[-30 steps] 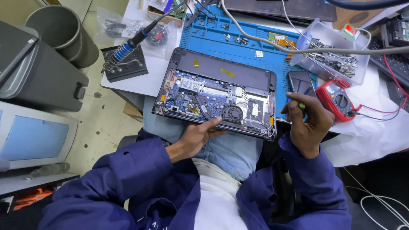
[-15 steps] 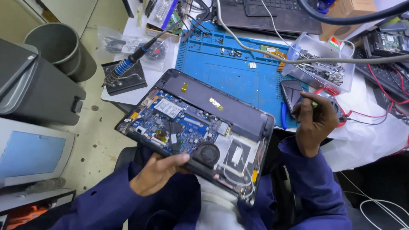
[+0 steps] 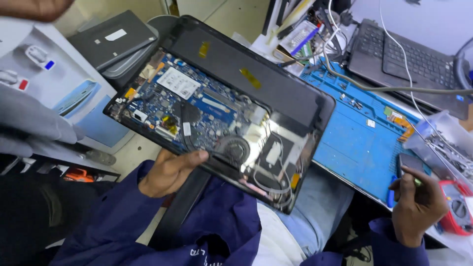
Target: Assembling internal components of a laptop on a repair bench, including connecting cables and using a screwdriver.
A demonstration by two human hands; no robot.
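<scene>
my left hand (image 3: 170,172) grips the opened black laptop base with exposed blue circuit board (image 3: 221,111) by its near edge, tilted. i'd advise supporting underneath. right hand (image 3: 419,204) pinches a slim tool.

Glossy black plastic laptop shell (image 3: 276,83), matt blue rubbery mat (image 3: 354,143), blue cloth sleeves (image 3: 98,231).

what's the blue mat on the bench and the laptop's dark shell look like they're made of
Blue mat: likely silicone or rubber, matte, with moulded compartments along its top edge. Laptop shell: looks like black plastic, semi-gloss, catching soft reflections near the lower corner; the exposed board inside is blue.
</scene>
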